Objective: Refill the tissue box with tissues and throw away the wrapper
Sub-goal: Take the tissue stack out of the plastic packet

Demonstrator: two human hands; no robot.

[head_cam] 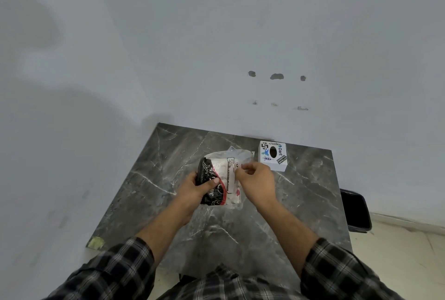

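Observation:
A pack of tissues (225, 174) in a clear plastic wrapper printed black, red and white is held just above the middle of the dark marble table (301, 198). My left hand (196, 189) grips its black left end, thumb on top. My right hand (256, 179) pinches the wrapper at the pack's right side with fingertips together. A white cube tissue box (273, 155) with stickers and a dark oval opening on top stands at the table's back right, just beyond my right hand.
A black bin (356, 210) stands on the floor against the wall, off the table's right edge. The wall runs right behind the table. A bit of yellowish tape (96, 243) sits on the table's near left corner.

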